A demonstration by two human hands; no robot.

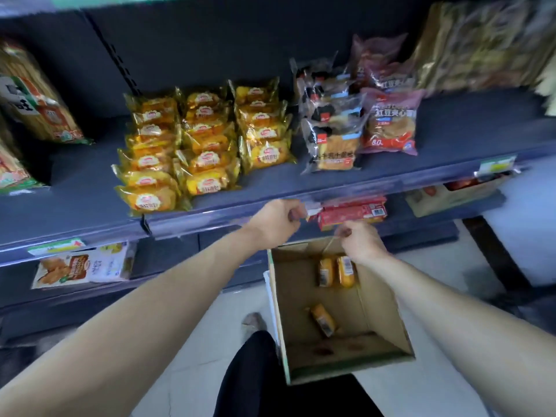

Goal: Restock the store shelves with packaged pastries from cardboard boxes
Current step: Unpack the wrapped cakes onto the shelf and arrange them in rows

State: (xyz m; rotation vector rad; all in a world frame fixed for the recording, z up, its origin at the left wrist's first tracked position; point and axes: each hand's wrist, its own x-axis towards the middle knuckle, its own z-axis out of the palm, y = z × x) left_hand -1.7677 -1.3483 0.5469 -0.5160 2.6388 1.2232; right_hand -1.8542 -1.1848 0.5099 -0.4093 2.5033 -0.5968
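Both bare forearms are reaching forward, converging ahead of the body. The left hand (278,219) is curling into a loose fist, thumb pressing against the forefinger; whether it is gripping anything is unclear. Just right of it and slightly lower, the right hand (359,240) is bending knuckles-up, thumb and forefinger pinching a thin strip (328,244).

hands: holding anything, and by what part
The left hand pinches a pale scrap by the shelf lip; right hand pinches a thin strip over the far rim of the cardboard box. Neither is identifiable.
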